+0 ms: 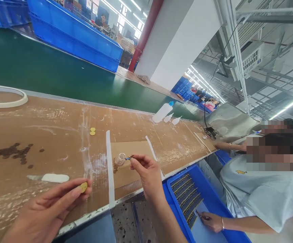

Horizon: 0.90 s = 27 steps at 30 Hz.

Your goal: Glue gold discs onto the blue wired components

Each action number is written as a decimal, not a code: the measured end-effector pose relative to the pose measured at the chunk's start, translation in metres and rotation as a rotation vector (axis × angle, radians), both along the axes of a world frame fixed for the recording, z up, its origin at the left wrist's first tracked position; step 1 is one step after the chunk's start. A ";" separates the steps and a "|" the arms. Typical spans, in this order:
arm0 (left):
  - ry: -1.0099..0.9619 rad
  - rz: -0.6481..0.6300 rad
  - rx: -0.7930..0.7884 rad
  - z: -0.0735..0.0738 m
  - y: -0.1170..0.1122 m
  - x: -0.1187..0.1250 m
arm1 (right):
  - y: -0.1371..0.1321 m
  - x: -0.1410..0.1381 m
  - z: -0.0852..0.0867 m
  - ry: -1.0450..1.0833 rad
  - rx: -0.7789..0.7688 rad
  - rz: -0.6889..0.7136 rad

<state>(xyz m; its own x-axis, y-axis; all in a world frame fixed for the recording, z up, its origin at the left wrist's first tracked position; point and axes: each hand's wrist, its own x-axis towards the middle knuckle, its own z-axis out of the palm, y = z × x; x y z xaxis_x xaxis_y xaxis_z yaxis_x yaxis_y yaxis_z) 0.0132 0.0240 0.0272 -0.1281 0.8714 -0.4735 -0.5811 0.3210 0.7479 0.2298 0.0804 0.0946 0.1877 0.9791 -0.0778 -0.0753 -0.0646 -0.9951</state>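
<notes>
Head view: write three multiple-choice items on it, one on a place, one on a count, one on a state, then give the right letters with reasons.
1. Where does the squeeze bottle lie?
A. at the bench's far edge, by the green belt
B. in the blue tray
C. in the left hand

2. How many yellow discs lie together on the bench?
A. two
B. five
C. none

3. What is the left hand doing?
A. lying flat and empty
B. pinching a yellow disc
C. gripping a bottle

Answers:
1 A, the bottle lies on its side beside the belt.
2 A, two discs sit side by side.
3 B, a disc shows at the fingertips.
</notes>
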 end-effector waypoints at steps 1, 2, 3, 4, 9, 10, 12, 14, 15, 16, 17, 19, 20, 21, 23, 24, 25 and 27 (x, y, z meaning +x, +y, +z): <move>-0.012 0.004 -0.017 0.005 0.000 0.001 | 0.004 0.003 0.001 -0.046 -0.020 0.026; -0.017 0.004 -0.035 0.011 -0.001 0.003 | 0.008 0.006 0.002 -0.085 -0.035 0.041; -0.011 0.002 -0.051 0.017 -0.001 0.005 | 0.011 0.007 0.002 -0.121 -0.049 0.050; 0.004 0.003 -0.057 0.020 -0.002 0.006 | 0.013 0.008 0.003 -0.152 -0.062 0.055; 0.055 -0.015 -0.012 0.006 -0.003 0.003 | 0.023 0.008 0.007 -0.276 -0.079 0.072; 0.056 -0.026 -0.006 0.001 -0.004 0.001 | 0.024 0.008 0.008 -0.303 -0.076 0.079; 0.053 -0.030 0.001 -0.002 -0.005 0.001 | 0.025 0.006 0.007 -0.360 -0.061 0.082; 0.059 -0.007 -0.006 0.005 -0.006 0.003 | 0.026 0.005 0.006 -0.413 -0.045 0.082; 0.068 0.007 -0.009 0.010 -0.006 0.005 | 0.026 0.005 0.006 -0.436 -0.039 0.082; 0.074 0.008 -0.008 0.015 -0.006 0.006 | 0.026 0.005 0.006 -0.455 -0.032 0.085; 0.080 -0.002 -0.005 0.017 -0.006 0.007 | 0.026 0.005 0.007 -0.471 -0.025 0.087; 0.086 -0.026 0.005 0.017 -0.005 0.006 | 0.025 0.005 0.007 -0.490 -0.009 0.089; 0.089 -0.039 0.013 0.014 -0.005 0.004 | 0.025 0.005 0.008 -0.498 -0.004 0.086; 0.089 -0.052 0.014 0.009 -0.005 0.003 | 0.025 0.005 0.008 -0.504 -0.001 0.083; 0.083 -0.056 0.015 0.000 -0.005 0.000 | 0.025 0.004 0.007 -0.519 0.003 0.081; 0.083 -0.056 0.018 -0.004 -0.006 -0.001 | 0.025 0.004 0.007 -0.528 0.010 0.082; 0.082 -0.061 0.023 -0.007 -0.006 -0.002 | 0.025 0.003 0.006 -0.540 0.017 0.085; 0.080 -0.070 0.037 -0.011 -0.007 -0.002 | 0.025 0.003 0.006 -0.562 0.034 0.091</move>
